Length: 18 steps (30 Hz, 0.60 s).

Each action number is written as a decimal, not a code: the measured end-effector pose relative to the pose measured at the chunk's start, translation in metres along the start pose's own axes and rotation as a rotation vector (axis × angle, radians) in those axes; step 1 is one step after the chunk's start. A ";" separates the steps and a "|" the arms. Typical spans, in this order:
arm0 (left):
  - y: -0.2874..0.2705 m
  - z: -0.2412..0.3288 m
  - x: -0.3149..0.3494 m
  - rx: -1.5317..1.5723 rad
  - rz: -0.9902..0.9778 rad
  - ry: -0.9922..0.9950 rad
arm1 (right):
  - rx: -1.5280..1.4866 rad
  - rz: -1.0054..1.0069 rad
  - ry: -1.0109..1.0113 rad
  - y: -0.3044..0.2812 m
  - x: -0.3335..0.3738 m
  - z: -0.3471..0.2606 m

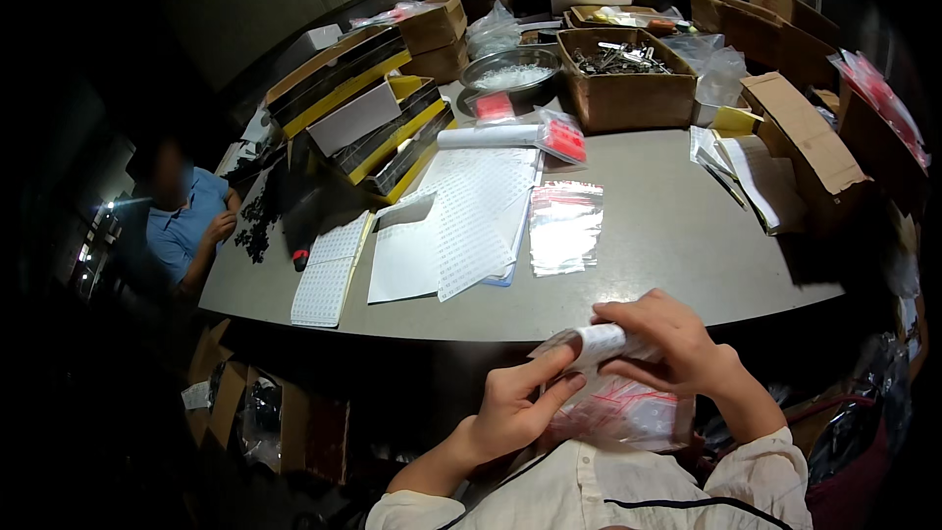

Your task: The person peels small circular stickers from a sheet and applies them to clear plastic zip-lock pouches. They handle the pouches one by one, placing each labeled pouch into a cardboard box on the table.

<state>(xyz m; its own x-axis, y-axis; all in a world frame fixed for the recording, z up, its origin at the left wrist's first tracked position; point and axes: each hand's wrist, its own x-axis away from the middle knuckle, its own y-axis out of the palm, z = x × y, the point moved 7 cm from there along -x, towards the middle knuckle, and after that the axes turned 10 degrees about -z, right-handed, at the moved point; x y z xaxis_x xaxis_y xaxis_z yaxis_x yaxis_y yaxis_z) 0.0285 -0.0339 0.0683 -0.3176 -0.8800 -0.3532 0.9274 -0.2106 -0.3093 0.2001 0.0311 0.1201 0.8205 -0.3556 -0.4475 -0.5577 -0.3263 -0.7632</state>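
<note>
My left hand and my right hand are held close together just in front of the table's near edge. Between them is a curled white label sheet, its top bent over into a loop. The left thumb and fingers pinch its left side, while the right fingers close on its right side. Beneath the hands, in my lap, lies a pile of clear zip bags with red seal lines. More zip bags lie stacked on the table, beside overlapping printed label sheets.
A label pad lies left near the edge. Black-and-yellow boxes lean behind it. At the back are a bowl of clear pieces and a cardboard box of metal parts. Papers lie right. A person sits far left.
</note>
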 end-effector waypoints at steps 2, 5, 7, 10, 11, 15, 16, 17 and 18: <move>-0.001 -0.005 0.002 0.056 0.044 -0.045 | 0.031 0.075 0.055 -0.004 0.008 0.006; 0.002 -0.021 0.012 0.175 0.021 -0.248 | -0.067 0.194 0.161 -0.010 0.016 0.022; 0.002 -0.027 0.022 0.270 -0.093 -0.439 | -0.146 0.238 0.219 -0.009 0.021 0.029; -0.004 -0.023 0.022 -0.049 -0.200 -0.552 | -0.170 0.136 0.249 -0.004 0.023 0.031; -0.010 -0.021 0.020 -0.081 -0.130 -0.495 | -0.205 0.116 0.268 -0.002 0.023 0.031; -0.031 -0.005 0.006 -0.268 0.079 -0.261 | -0.303 0.014 0.285 0.013 0.020 0.027; -0.032 0.002 0.001 -0.342 0.097 -0.181 | -0.316 -0.017 0.275 0.017 0.017 0.023; -0.028 0.002 -0.002 -0.271 0.081 -0.156 | -0.337 -0.084 0.265 0.024 0.014 0.019; -0.023 0.001 -0.005 -0.199 0.064 -0.131 | -0.342 -0.073 0.200 0.029 0.012 0.015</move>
<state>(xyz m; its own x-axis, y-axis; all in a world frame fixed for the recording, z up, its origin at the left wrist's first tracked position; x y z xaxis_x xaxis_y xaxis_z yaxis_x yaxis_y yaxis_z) 0.0096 -0.0249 0.0781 -0.2185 -0.9395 -0.2640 0.8835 -0.0756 -0.4624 0.1958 0.0304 0.0852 0.8377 -0.4734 -0.2724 -0.5362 -0.6177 -0.5753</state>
